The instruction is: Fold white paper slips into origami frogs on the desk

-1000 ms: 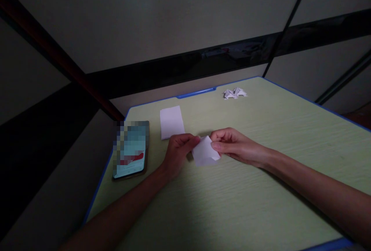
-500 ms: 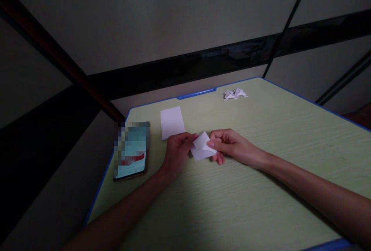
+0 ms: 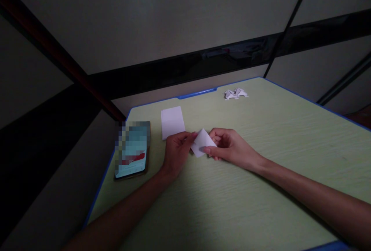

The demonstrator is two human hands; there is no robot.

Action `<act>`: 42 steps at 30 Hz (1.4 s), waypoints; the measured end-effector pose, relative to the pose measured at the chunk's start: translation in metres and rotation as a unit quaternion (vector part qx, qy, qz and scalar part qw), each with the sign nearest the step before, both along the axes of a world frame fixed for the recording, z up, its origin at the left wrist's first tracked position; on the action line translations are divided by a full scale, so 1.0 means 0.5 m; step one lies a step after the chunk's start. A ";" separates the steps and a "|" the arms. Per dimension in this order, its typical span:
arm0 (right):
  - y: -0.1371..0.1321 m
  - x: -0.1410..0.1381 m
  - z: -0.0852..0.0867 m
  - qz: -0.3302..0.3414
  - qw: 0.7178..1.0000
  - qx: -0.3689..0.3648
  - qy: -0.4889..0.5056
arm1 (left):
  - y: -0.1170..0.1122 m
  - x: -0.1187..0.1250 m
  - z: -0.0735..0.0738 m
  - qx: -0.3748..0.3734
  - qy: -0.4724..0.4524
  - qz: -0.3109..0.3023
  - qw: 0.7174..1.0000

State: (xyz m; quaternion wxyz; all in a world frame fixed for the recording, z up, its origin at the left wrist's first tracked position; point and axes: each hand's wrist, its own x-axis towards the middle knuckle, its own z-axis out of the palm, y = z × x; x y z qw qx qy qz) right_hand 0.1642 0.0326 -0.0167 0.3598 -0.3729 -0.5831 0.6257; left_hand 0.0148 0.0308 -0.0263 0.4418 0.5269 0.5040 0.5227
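A small folded piece of white paper [image 3: 201, 142] is held up between my two hands, a little above the table, with one corner pointing away from me. My left hand [image 3: 177, 151] pinches its left corner between thumb and fingers. On the other side my right hand [image 3: 224, 144] grips it, the thumb lying on the front face near the lower right edge and the fingers curled behind, partly hidden by the paper. Beyond my left hand lies a stack of white paper sheets [image 3: 172, 121], its near edge partly covered by that hand.
A phone [image 3: 133, 150] with a lit, partly blurred screen lies at the table's left edge. Two folded paper figures [image 3: 235, 93] sit near the far edge. The pale green table [image 3: 275, 135] has a blue rim and a blue handle [image 3: 197, 93]; dark-banded panels stand behind it.
My right thumb has moved down and left across the paper. The raised flap now lies flatter, and the paper shows a pointed, diamond-like front. My left hand stays almost where it was.
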 end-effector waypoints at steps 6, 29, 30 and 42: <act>0.002 0.005 0.006 -0.055 0.998 0.008 0.019 | 0.000 0.001 -0.001 -0.031 -0.081 -0.057 0.995; 0.016 0.020 -0.008 -0.108 0.988 0.052 0.096 | -0.001 0.000 -0.006 -0.033 -0.097 -0.125 0.987; 0.016 0.021 -0.009 -0.113 0.987 0.061 0.096 | -0.002 0.000 -0.005 -0.034 -0.088 -0.128 0.987; -0.009 0.022 -0.006 -0.228 0.883 0.402 -0.075 | -0.008 0.003 0.005 -0.065 -0.107 -0.183 0.975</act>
